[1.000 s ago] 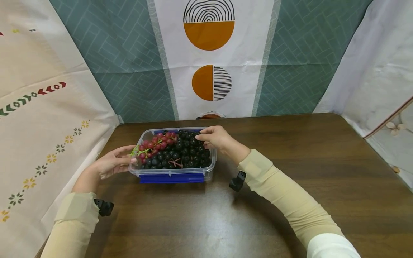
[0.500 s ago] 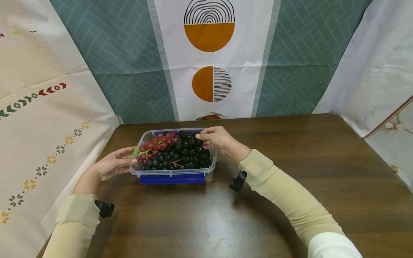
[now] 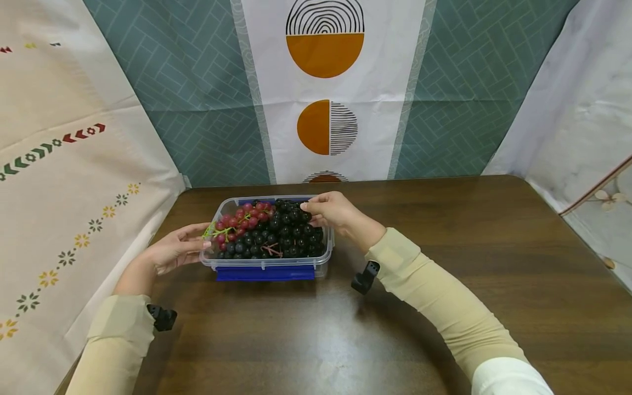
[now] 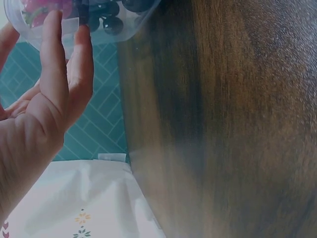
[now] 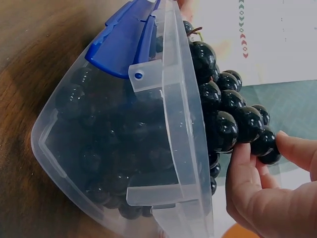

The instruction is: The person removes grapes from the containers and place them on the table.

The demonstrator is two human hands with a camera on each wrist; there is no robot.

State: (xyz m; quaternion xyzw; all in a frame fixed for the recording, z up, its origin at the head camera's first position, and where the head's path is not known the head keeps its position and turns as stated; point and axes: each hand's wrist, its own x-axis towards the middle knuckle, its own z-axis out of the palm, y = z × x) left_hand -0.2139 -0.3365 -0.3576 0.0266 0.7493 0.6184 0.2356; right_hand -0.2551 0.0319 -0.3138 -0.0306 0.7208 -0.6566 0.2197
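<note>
A clear plastic container (image 3: 322, 267) with blue clips holds a heap of grapes. Red grapes (image 3: 239, 217) on a green stem lie at its left, black grapes (image 3: 283, 236) across the middle and right. My right hand (image 3: 333, 211) reaches over the right rim and pinches the upper bunch of black grapes (image 5: 247, 123) between thumb and fingers, up at rim level. At the container's left end, my left hand (image 3: 173, 249) rests its extended fingers (image 4: 53, 64) against the clear wall, close to the green stem. The grapes underneath are hidden by those on top.
The container stands on a brown wooden table (image 3: 316, 329), near its far edge. A blue clip (image 3: 266, 272) hangs along the container's front. Behind the table hangs a green and white patterned cloth (image 3: 207, 109). A pale embroidered cloth (image 3: 74, 181) borders the left side.
Both hands keep their places at the container and on the black grapes. Only the head view has shifted slightly.
</note>
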